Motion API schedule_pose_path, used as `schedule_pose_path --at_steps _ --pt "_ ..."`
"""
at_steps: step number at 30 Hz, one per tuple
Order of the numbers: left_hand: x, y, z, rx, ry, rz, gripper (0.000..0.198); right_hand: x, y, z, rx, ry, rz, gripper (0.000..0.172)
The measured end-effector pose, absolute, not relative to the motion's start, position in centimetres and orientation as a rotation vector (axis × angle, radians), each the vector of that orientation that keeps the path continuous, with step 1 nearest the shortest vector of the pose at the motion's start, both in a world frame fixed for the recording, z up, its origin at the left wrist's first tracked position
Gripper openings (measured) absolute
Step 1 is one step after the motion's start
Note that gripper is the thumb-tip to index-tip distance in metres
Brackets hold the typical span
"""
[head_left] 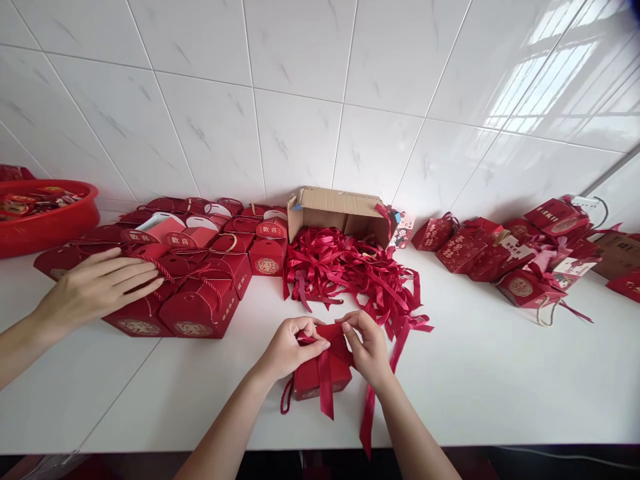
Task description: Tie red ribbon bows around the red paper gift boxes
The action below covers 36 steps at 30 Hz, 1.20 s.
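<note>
A small red gift box (320,379) stands on the white table in front of me, a dark red cord loop at its lower left. My left hand (295,347) pinches a red ribbon (326,387) at the top left of the box. One ribbon end hangs down over the box front. At the top right, my right hand (367,347) has its thumb and fingers closed on the ribbon too. Another long ribbon end hangs below the right hand towards the table's front edge. The fingers partly cover the box top.
Another person's hand (100,287) rests over rows of red boxes (200,307) at the left. Behind my hands, loose ribbons (345,267) spill from a cardboard box (340,201). Tied boxes (533,287) lie right; a red basin (50,223) stands far left.
</note>
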State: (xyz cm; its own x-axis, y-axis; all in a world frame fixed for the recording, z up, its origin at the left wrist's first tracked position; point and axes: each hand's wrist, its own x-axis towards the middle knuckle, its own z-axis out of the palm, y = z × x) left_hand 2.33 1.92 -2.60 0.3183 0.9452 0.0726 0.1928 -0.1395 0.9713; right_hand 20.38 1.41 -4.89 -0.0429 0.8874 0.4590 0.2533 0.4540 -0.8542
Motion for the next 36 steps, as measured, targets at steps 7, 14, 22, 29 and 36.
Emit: schedule_pose_path --at_steps 7,14,22,29,36 --pt "2.1 1.7 -2.0 1.626 1.095 0.923 0.029 21.2 1.8 -4.0 -1.020 -1.638 0.728 0.017" --pt "2.8 1.3 -2.0 1.745 1.222 0.938 0.021 21.5 1.2 -3.0 -1.232 -1.726 0.733 0.021" --pt "3.5 1.1 -2.6 1.672 1.237 1.071 0.035 22.0 -1.4 -2.6 -1.269 -1.692 0.952 0.015" --pt "3.2 1.4 -3.1 1.619 1.270 1.073 0.034 20.6 -3.7 -3.4 -1.300 -1.654 0.936 0.018" --pt "2.3 1.9 -1.8 1.628 1.277 0.871 0.027 22.8 -0.8 -2.7 -1.289 -1.733 0.727 0.030"
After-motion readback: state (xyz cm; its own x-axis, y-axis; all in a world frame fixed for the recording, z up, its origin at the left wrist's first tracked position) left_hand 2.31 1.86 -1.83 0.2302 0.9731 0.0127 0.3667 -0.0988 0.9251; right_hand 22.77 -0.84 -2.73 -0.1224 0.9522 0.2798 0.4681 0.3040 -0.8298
